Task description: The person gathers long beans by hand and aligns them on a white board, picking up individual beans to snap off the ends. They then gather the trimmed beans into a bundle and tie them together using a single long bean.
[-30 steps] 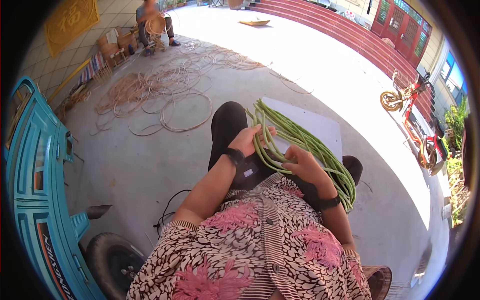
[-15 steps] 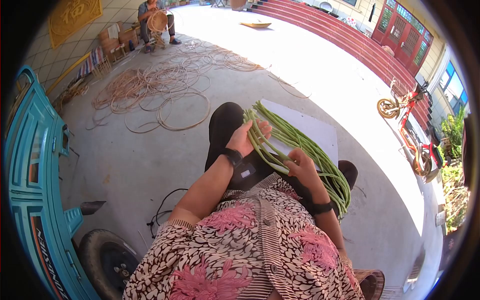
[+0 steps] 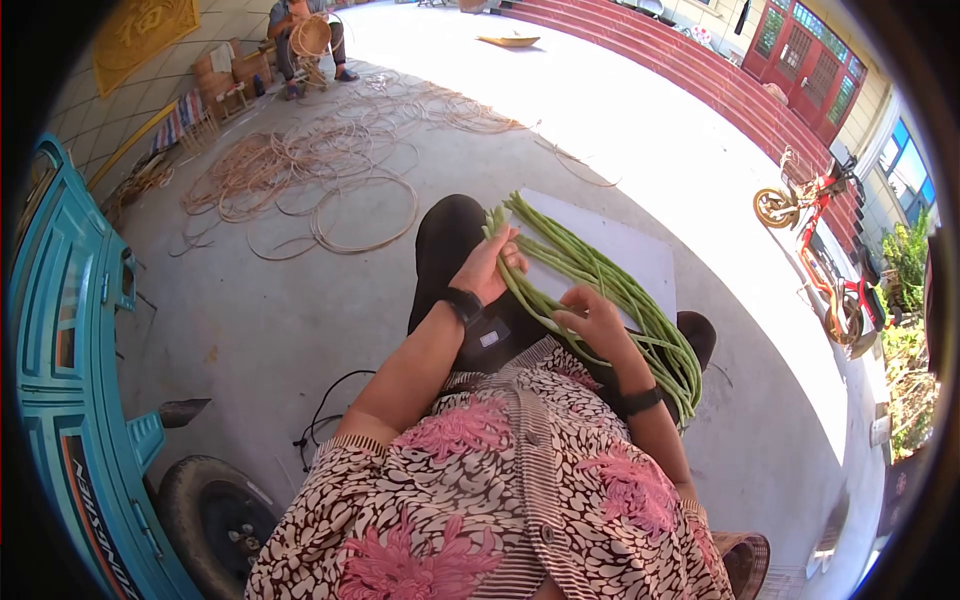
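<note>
My left hand (image 3: 490, 262) is closed round one end of a small bunch of long green beans (image 3: 530, 290), holding it above my dark-trousered knee. The tips stick out past the fingers. My right hand (image 3: 597, 325) is farther down the same bunch, thumb and fingers curled in against the beans; part of this grip is hidden. Beside it, a larger pile of long beans (image 3: 625, 290) drapes across a pale board (image 3: 650, 255) on my lap, with its far ends bending down over my right thigh. Both wrists wear dark bands.
Loose coils of cane (image 3: 290, 170) spread over the concrete ahead. Past them a seated person (image 3: 308, 40) holds a woven basket (image 3: 310, 38). A teal cargo vehicle (image 3: 80, 370) stands at left, a red scooter (image 3: 825, 260) at right. A wicker basket (image 3: 745, 560) is behind my right side.
My right hand has shifted slightly up and its fingers have changed position on the beans. The beans in my left hand are drawn closer together. The pile on the board looks nearly the same.
</note>
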The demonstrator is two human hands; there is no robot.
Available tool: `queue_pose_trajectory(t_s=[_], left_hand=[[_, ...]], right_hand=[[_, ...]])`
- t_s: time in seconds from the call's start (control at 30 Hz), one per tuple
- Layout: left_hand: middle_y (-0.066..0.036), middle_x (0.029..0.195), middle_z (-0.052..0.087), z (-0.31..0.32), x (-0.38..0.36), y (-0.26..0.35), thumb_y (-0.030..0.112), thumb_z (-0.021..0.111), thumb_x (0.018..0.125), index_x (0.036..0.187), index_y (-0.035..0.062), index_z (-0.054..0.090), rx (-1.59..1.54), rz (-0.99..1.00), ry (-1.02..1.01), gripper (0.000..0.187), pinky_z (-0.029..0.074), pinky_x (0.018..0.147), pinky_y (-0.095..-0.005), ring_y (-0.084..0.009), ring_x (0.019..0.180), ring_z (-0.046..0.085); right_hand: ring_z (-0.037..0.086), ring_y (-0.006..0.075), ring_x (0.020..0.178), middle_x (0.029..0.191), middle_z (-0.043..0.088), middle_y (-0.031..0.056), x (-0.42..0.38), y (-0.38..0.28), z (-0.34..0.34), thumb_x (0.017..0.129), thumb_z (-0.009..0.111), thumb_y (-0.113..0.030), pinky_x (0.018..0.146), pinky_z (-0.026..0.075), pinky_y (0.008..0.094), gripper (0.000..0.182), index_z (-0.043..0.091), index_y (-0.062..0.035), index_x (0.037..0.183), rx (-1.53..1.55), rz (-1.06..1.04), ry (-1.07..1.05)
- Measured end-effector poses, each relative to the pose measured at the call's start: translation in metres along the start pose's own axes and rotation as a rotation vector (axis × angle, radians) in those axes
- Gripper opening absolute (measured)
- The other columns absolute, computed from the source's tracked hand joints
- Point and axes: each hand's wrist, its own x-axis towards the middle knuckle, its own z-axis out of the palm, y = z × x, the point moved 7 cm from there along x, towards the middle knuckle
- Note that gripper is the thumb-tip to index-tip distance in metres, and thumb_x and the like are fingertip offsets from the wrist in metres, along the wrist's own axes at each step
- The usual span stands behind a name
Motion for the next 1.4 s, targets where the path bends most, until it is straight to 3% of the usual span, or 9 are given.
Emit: queue_pose_trajectory(t_s=[0.17, 0.4, 0.53, 0.8, 1.0, 1.03, 1.13, 1.23, 1.4], left_hand=[[0.005, 0.064, 0.039, 0.009, -0.002, 0.001, 0.031, 0.051, 0.100, 0.097, 0.0057, 0.051, -0.052, -0.007, 0.008, 0.026, 0.042, 0.064, -0.0265, -0.0076, 0.057, 0.040], [0.005, 0.065, 0.040, 0.011, 0.001, 0.011, 0.032, 0.046, 0.102, 0.091, 0.0073, 0.050, -0.201, 0.018, -0.133, 0.027, 0.036, 0.055, -0.0233, -0.0067, 0.053, 0.038], [0.004, 0.066, 0.039, 0.006, 0.004, 0.013, 0.031, 0.046, 0.102, 0.089, 0.0069, 0.049, -0.255, -0.045, -0.156, 0.028, 0.037, 0.054, -0.0244, -0.0072, 0.053, 0.038], [-0.011, 0.095, 0.059, -0.001, -0.004, 0.006, 0.030, 0.046, 0.102, 0.099, 0.0045, 0.049, 0.012, -0.058, 0.176, 0.025, 0.054, 0.071, -0.0339, -0.0233, 0.082, 0.061], [-0.024, 0.123, 0.056, 0.005, -0.009, 0.000, 0.030, 0.041, 0.103, 0.107, 0.0038, 0.043, 0.147, -0.159, 0.084, 0.026, 0.056, 0.083, -0.0423, -0.0346, 0.112, 0.059], [-0.025, 0.125, 0.055, 0.012, -0.012, -0.003, 0.030, 0.040, 0.103, 0.106, 0.0043, 0.043, 0.183, -0.193, 0.085, 0.026, 0.056, 0.085, -0.0431, -0.0351, 0.113, 0.059], [-0.027, 0.125, 0.055, 0.009, -0.009, -0.011, 0.030, 0.037, 0.104, 0.105, 0.0040, 0.043, 0.230, -0.257, 0.090, 0.027, 0.053, 0.089, -0.0467, -0.0368, 0.113, 0.059], [-0.024, 0.124, 0.057, 0.007, -0.007, -0.009, 0.029, 0.038, 0.104, 0.107, 0.0042, 0.044, 0.198, -0.239, 0.081, 0.026, 0.054, 0.086, -0.0442, -0.0313, 0.107, 0.061], [-0.015, 0.118, 0.062, -0.006, -0.005, -0.005, 0.029, 0.042, 0.103, 0.115, 0.0043, 0.047, 0.202, -0.171, 0.120, 0.028, 0.053, 0.073, -0.0377, -0.0185, 0.081, 0.061]], right_hand=[[0.062, 0.0300, 0.077, 0.079, 0.064, 0.0140, -0.014, -0.009, -0.002, 0.075, 0.071, -0.039, 0.070, 0.047, 0.0370, 0.040, 0.062, -0.0046, 0.093, -0.355, 0.121, -0.276], [0.062, 0.0286, 0.073, 0.078, 0.064, 0.0135, -0.048, -0.010, -0.059, 0.073, 0.071, -0.038, 0.067, 0.047, 0.0375, 0.040, 0.063, -0.0056, 0.095, -0.483, 0.190, -0.209], [0.065, 0.0259, 0.077, 0.084, 0.067, 0.0102, -0.062, 0.007, -0.088, 0.083, 0.066, -0.034, 0.070, 0.049, 0.0379, 0.027, 0.065, -0.0081, 0.093, -0.192, 0.114, 0.174], [0.063, 0.0259, 0.085, 0.090, 0.064, 0.0071, -0.009, 0.020, -0.064, 0.084, 0.064, -0.027, 0.071, 0.048, 0.0411, 0.021, 0.062, -0.0090, 0.094, -0.772, -0.059, 0.343], [0.063, 0.0259, 0.077, 0.080, 0.064, 0.0067, 0.006, 0.006, -0.062, 0.084, 0.063, -0.020, 0.069, 0.048, 0.0387, 0.014, 0.059, -0.0071, 0.088, -0.315, 0.191, 0.378], [0.062, 0.0225, 0.072, 0.079, 0.065, 0.0071, 0.010, 0.011, -0.055, 0.084, 0.063, -0.018, 0.068, 0.048, 0.0349, 0.014, 0.059, -0.0054, 0.087, -0.044, 0.116, 0.367], [0.061, 0.0191, 0.072, 0.080, 0.065, 0.0075, -0.004, -0.033, -0.008, 0.084, 0.063, -0.017, 0.068, 0.048, 0.0324, 0.013, 0.060, -0.0047, 0.089, 0.082, -0.042, -0.172], [0.060, 0.0138, 0.065, 0.078, 0.065, 0.0057, -0.015, -0.043, 0.014, 0.084, 0.065, -0.016, 0.058, 0.048, 0.0281, 0.016, 0.061, -0.0034, 0.093, 0.046, -0.272, -0.399], [0.060, 0.0154, 0.067, 0.078, 0.065, 0.0057, -0.029, -0.043, -0.001, 0.084, 0.065, -0.016, 0.062, 0.049, 0.0301, 0.016, 0.060, -0.0034, 0.093, -0.078, -0.079, -0.400]])
